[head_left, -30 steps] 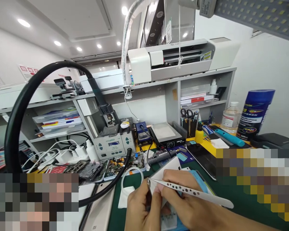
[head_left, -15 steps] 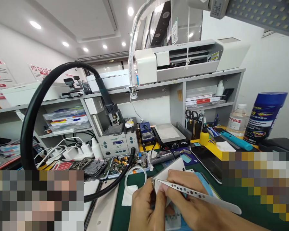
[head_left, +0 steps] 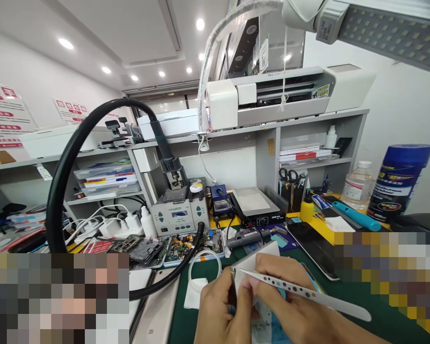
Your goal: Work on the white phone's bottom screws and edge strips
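Over green mat (head_left: 361, 289) — left grip (head_left: 224, 310) holding one white slab (head_left: 259, 254) — right grip (head_left: 289, 296), one tweezers (head_left: 324, 298).

"Where does your camera look from?"

"From my head, forward and down across the green mat (head_left: 365, 298) to the shelf (head_left: 248, 129) behind."

"What does it see closest?"

"My left hand (head_left: 224, 308) and my right hand (head_left: 289, 301), close up at the bottom, right of the middle. The lamp (head_left: 390, 36) juts in at top right."

"And how wide?"

"Wide enough to catch the ceiling (head_left: 136, 28) above."
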A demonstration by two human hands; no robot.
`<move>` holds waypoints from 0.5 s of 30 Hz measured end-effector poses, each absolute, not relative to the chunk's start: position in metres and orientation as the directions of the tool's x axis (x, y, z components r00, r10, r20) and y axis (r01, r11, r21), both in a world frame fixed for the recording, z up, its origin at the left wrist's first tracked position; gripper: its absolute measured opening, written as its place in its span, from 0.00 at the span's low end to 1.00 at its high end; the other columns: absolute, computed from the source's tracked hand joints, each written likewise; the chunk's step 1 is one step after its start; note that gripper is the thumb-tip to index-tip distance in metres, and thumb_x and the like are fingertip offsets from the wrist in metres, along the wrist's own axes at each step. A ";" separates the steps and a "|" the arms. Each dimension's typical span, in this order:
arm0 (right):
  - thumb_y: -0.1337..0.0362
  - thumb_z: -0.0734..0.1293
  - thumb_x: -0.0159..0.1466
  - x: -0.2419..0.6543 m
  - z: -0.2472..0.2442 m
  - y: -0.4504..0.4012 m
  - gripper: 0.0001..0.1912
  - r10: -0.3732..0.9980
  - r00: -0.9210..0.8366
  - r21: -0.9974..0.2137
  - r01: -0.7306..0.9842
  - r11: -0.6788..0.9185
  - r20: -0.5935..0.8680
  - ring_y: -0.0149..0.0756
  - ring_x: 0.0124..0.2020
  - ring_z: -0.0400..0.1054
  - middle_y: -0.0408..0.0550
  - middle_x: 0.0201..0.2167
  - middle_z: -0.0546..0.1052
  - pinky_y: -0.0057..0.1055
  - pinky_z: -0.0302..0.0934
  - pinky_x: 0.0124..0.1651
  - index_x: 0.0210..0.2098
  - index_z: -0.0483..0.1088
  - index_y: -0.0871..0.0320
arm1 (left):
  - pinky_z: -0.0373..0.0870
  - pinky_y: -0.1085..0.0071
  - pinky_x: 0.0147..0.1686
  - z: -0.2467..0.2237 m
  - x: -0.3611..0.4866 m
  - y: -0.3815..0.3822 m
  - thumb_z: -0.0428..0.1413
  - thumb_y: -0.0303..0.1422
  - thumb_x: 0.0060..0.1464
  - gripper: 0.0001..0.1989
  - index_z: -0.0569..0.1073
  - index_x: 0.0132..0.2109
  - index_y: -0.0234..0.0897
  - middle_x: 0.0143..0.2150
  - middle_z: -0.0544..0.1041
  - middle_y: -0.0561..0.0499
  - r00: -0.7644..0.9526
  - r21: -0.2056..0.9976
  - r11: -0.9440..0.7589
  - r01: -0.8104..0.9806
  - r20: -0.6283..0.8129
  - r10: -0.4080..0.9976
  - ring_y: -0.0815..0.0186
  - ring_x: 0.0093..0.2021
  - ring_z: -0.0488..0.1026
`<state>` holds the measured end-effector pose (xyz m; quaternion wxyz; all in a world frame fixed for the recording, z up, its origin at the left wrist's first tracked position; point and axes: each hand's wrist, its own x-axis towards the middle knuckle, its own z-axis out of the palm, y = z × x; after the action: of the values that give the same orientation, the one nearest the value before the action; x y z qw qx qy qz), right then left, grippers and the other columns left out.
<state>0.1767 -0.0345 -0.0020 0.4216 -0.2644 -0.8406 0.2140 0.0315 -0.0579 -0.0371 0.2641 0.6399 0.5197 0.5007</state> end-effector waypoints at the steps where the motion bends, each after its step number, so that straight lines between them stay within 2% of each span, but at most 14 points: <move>1: 0.65 0.56 0.70 0.176 -0.002 -0.035 0.16 0.611 -0.516 -0.565 0.266 0.781 0.601 0.30 0.26 0.60 0.43 0.25 0.69 0.30 0.51 0.31 0.25 0.63 0.57 | 0.61 0.72 0.28 -0.036 0.031 -0.058 0.49 0.41 0.63 0.16 0.69 0.29 0.40 0.22 0.72 0.52 -0.037 0.849 -0.335 0.408 0.382 0.923 0.65 0.25 0.66; 4: 0.65 0.55 0.71 0.176 -0.004 -0.036 0.17 0.611 -0.488 -0.560 0.267 0.784 0.623 0.31 0.26 0.59 0.43 0.25 0.68 0.31 0.52 0.31 0.25 0.62 0.57 | 0.62 0.72 0.30 -0.034 0.031 -0.058 0.49 0.38 0.63 0.14 0.69 0.29 0.40 0.22 0.73 0.52 -0.025 0.819 -0.385 0.425 0.436 0.900 0.66 0.25 0.67; 8: 0.63 0.57 0.71 0.182 -0.010 -0.032 0.16 0.713 -0.348 -0.690 0.210 0.693 0.609 0.32 0.26 0.60 0.42 0.25 0.66 0.30 0.55 0.30 0.26 0.61 0.56 | 0.64 0.73 0.26 -0.028 0.029 -0.055 0.51 0.43 0.62 0.17 0.71 0.28 0.39 0.19 0.71 0.52 -0.037 0.841 -0.382 0.382 0.427 0.903 0.65 0.23 0.69; 11: 0.60 0.60 0.71 0.188 -0.014 -0.025 0.18 0.776 -0.158 -0.771 0.108 0.628 0.610 0.31 0.23 0.58 0.40 0.21 0.63 0.30 0.53 0.27 0.25 0.63 0.56 | 0.62 0.74 0.18 -0.022 0.024 -0.054 0.54 0.48 0.59 0.18 0.77 0.38 0.37 0.21 0.73 0.52 -0.117 0.907 -0.312 0.282 0.355 0.927 0.67 0.18 0.67; 13: 0.57 0.62 0.70 0.191 -0.014 -0.021 0.18 0.818 -0.049 -0.819 -0.005 0.573 0.573 0.31 0.21 0.56 0.40 0.19 0.62 0.30 0.52 0.25 0.24 0.65 0.56 | 0.62 0.74 0.16 -0.018 0.019 -0.054 0.57 0.49 0.56 0.21 0.77 0.47 0.38 0.27 0.77 0.50 -0.187 0.935 -0.288 0.208 0.327 0.926 0.67 0.18 0.67; 15: 0.55 0.64 0.68 0.193 -0.014 -0.016 0.19 0.857 -0.001 -0.851 -0.116 0.512 0.516 0.30 0.19 0.55 0.41 0.19 0.62 0.30 0.51 0.22 0.23 0.67 0.57 | 0.61 0.75 0.15 -0.016 0.016 -0.054 0.59 0.49 0.54 0.24 0.76 0.51 0.38 0.30 0.78 0.49 -0.217 0.945 -0.299 0.131 0.322 0.922 0.68 0.19 0.67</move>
<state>0.1932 -0.0156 -0.0135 0.6343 -0.3114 -0.5949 0.3832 0.0159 -0.0540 -0.0156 0.3272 0.5333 0.4934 0.6042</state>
